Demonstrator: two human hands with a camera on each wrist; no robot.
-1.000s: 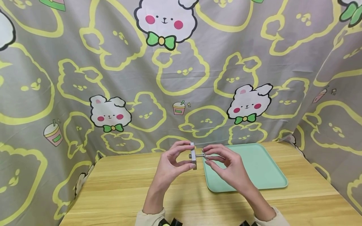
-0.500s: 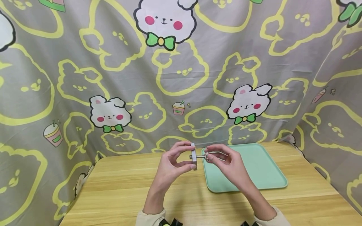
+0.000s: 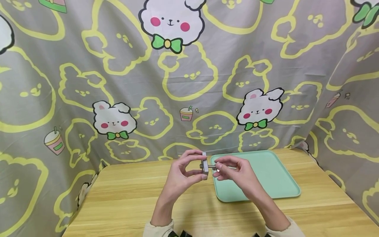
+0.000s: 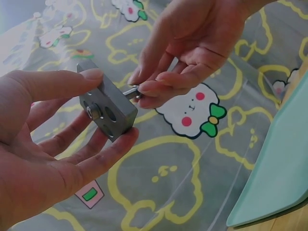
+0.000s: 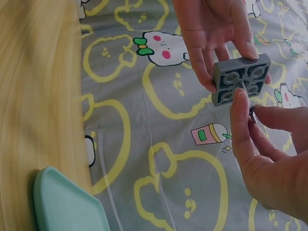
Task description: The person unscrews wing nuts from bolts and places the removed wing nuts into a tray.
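My left hand [image 3: 182,172] holds a square grey block [image 3: 205,164] by opposite edges, thumb below and fingers above in the head view. Round holes show on the block's face in the left wrist view, with a bolt head [image 4: 94,112] in the middle. The bolt's shank [image 3: 211,166] sticks out of the recessed far side toward my right hand [image 3: 238,171]. Thumb and fingers of that hand pinch a small shiny nut [image 5: 252,113] at the end of the shank, mostly covered by the fingertips. Both hands are up above the table.
A mint green tray [image 3: 266,177] lies on the wooden table [image 3: 127,187], behind and beside the right hand. A grey curtain [image 3: 177,131] with cartoon bunnies hangs along the table's back and sides.
The right thumb has come up from below and closed onto the nut, where the fingers were spread a second ago. Block and hands have shifted slightly right and down, and the block has turned a little.
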